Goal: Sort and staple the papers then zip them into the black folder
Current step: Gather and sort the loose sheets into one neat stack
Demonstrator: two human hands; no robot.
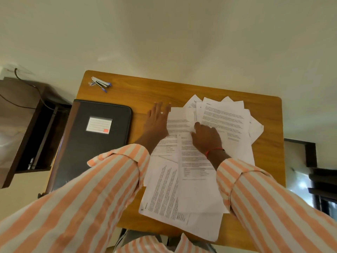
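Right of the black folder (98, 134), papers (224, 121) fan across the worktop (145, 88). The right hand (207, 138) is on them, fingers (197, 125) apparently pinching a sheet's edge. The left hand (156, 118) lies flat, fingers straight, nearer the folder. The stapler (99, 83) lies beyond the folder.

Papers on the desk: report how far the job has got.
Done: nothing yet; the papers lie loose and overlapping. In hand: sorting, the left hand flat at one sheet's edge, the right hand fingering another. Left: stapling, with the stapler untouched at the far corner, then filling and zipping the black folder, lying closed.
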